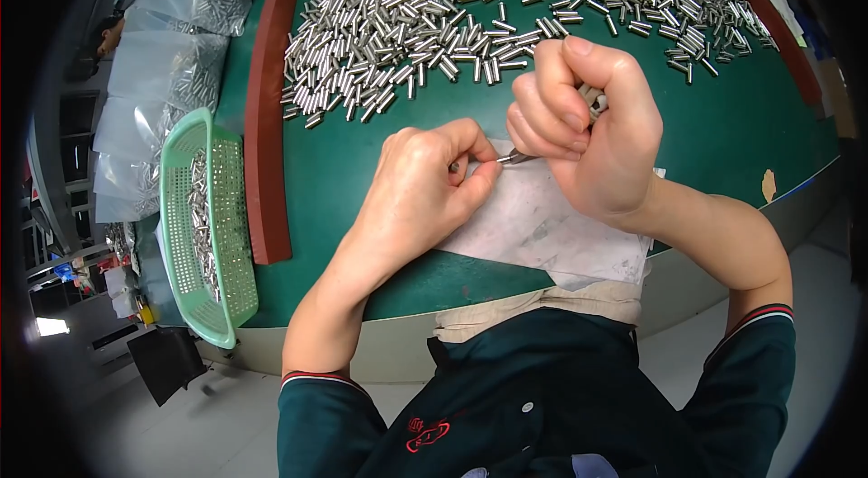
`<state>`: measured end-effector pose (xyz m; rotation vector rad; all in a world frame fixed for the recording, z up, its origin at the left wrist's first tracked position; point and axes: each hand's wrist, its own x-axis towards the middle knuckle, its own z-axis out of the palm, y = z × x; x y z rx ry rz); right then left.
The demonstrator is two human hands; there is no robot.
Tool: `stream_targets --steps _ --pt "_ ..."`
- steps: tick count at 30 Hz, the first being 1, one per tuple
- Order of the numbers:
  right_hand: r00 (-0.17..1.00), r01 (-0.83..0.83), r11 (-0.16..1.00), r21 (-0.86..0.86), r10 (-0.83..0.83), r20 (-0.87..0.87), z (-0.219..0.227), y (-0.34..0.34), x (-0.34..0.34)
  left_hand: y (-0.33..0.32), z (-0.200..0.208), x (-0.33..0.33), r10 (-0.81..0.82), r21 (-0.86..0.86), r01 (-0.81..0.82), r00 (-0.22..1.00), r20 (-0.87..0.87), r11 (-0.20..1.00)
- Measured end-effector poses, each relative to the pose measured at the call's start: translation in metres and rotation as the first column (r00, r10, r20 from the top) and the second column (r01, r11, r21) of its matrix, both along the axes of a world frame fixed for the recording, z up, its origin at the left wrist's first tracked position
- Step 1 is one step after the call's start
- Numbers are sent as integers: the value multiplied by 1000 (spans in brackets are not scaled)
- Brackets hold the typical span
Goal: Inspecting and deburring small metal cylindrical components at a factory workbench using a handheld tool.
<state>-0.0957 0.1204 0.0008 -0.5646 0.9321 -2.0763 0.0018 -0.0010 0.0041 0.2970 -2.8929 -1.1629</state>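
My left hand (420, 184) is closed in a pinch over a pale, smudged cloth (533, 216). A bit of metal shows inside its curled fingers, seemingly one of the small metal pins; most of it is hidden. My right hand (592, 130) is wrapped in a fist around a slim tool with a dark metal shaft (517, 156). The shaft slants down to the left, and its tip meets the left thumb and fingertip. Part of a beige end, perhaps the handle, shows between the right thumb and fingers. Beyond both hands lie heaps of short, shiny metal pins (389, 17).
Reddish-brown rails (268, 134) border the green tabletop (741, 130) at left and right. Outside the left rail stands a light green perforated basket (233, 234) with more pins inside. Clear plastic bags (136, 125) of pins line the far left. A small tan scrap (768, 185) lies near the right edge.
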Motion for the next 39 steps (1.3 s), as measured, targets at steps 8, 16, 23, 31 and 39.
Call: stream_targets --steps 8,16,23,31,39 --pt "1000 -15 1000 -9 15 -10 -1 -1 0 1 3 -1 -8 16 8 1000 -16 1000" --pt "986 49 998 29 -44 -160 0 -1 5 7 3 -5 20 16 -20 999 -24 1000" --pt "998 -20 1000 -2 19 -58 -4 1 2 -17 12 -4 123 630 -141 990 71 764" --pt "999 -42 999 -32 43 25 -4 -2 3 -43 -5 -5 62 992 -88 994 94 -93" --pt "998 -24 1000 -10 24 54 -3 -4 0 -44 -4 -6 85 992 -97 991 104 -86"
